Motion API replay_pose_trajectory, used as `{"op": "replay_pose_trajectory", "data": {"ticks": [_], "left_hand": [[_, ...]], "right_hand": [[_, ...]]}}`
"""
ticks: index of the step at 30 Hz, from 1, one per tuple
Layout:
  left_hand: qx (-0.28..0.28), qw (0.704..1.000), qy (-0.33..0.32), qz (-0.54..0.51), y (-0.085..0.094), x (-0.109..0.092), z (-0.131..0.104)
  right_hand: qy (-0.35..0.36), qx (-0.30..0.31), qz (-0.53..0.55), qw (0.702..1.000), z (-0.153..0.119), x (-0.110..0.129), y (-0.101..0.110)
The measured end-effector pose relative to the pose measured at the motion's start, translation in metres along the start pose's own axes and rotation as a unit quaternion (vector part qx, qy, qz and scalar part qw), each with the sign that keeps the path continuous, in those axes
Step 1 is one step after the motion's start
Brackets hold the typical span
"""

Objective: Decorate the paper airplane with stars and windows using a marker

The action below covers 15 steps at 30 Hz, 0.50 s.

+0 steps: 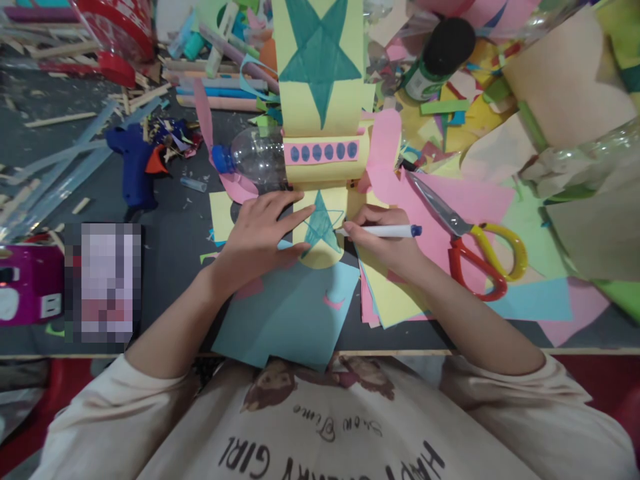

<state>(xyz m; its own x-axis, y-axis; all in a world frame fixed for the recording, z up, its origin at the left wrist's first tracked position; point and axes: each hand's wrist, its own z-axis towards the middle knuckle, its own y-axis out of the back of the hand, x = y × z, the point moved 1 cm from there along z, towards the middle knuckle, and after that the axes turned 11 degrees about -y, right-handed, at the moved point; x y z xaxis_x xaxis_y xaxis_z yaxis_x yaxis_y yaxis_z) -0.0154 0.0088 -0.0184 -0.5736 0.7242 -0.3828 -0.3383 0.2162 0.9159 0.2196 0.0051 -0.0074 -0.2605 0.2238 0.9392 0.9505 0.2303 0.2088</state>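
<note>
My right hand (383,237) grips a white marker pen (387,231) with a dark blue end, its tip at the right edge of a star drawing (321,225). The star is partly filled in green on a rounded yellow paper flap (320,260). My left hand (267,233) lies with fingers spread on the flap's left side, nothing in it. Above the hands, a clear plastic bottle (257,155) with a blue cap lies sideways, wrapped in yellow paper with a pink strip (323,152) of blue ovals. A larger yellow sheet with a green star (321,57) extends beyond it.
Scissors (457,223) with red and yellow handles lie on pink paper at right. A blue glue gun (134,163) rests at left, near a phone (107,283) with a blurred screen. Blue paper (295,313) lies below the hands. A black-capped bottle (435,57) and paper scraps fill the back.
</note>
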Motion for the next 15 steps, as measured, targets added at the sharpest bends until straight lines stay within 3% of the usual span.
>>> {"op": "replay_pose_trajectory", "data": {"ticks": [7, 11, 15], "left_hand": [[0.003, 1.0, 0.011, 0.012, 0.0002, -0.0013, 0.0003], [0.004, 1.0, 0.015, 0.004, -0.0005, -0.001, 0.0007], [0.006, 1.0, 0.02, 0.007, -0.0008, -0.0012, 0.0014]], "right_hand": [[-0.014, 0.092, -0.026, 0.995, -0.0015, 0.0048, 0.0038], [-0.049, 0.055, -0.014, 0.997, 0.0014, 0.001, 0.0049], [-0.028, 0.026, -0.03, 0.999, 0.0026, -0.0018, 0.0033]]}}
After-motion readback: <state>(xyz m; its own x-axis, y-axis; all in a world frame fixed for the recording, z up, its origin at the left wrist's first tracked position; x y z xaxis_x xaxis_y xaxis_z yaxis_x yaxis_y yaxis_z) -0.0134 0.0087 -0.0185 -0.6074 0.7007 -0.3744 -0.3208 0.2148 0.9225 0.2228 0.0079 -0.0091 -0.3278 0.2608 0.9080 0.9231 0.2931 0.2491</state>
